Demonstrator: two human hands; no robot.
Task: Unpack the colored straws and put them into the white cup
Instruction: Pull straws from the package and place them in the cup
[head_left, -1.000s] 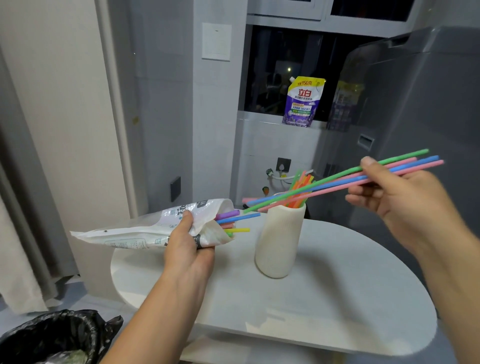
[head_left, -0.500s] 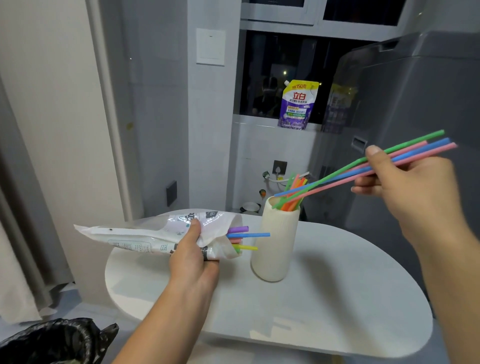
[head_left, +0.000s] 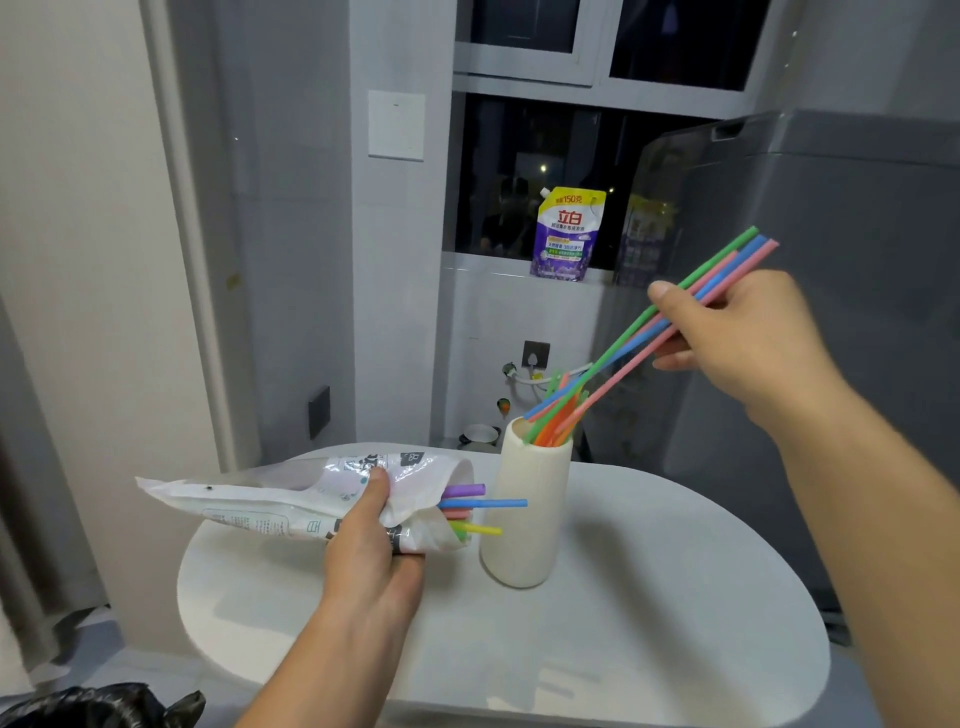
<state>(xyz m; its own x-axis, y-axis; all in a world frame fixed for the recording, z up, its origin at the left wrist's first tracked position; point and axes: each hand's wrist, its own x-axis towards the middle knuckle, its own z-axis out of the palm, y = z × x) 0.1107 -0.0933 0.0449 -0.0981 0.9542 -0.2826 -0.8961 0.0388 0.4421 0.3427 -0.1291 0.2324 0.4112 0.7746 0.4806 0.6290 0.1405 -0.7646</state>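
Where the right hand (head_left: 743, 343) pinches them between thumb and curled fingers, the held straws (head_left: 623, 345) (one green, one blue, two pink) run through the grip as a tilted bundle. Their upper ends stick out above and to the right of the grip. The lower ends slope down and left from it to the mouth of the white cup (head_left: 524, 519). The green tip looks to be just inside the rim.

The cup stands upright on the bench (head_left: 649, 597), well below and left of this grip. Orange and green straws (head_left: 550, 431) are in it.

Left hand (head_left: 374, 551): the grip is wrapped round the white plastic packet (head_left: 270, 499), thumb on top, fingers curled beneath. The packet lies roughly level above the bench, its open mouth just right of the grip and facing the cup. Purple, blue, pink, green and yellow straw ends (head_left: 488, 503) poke out. The blue end overlaps the cup's side in this view; contact unclear.

Further out: a purple detergent pouch (head_left: 569, 234) on the window ledge behind the cup, a grey appliance (head_left: 857, 312) behind the right hand, and a black bin bag (head_left: 104, 706) low and left of the left forearm.
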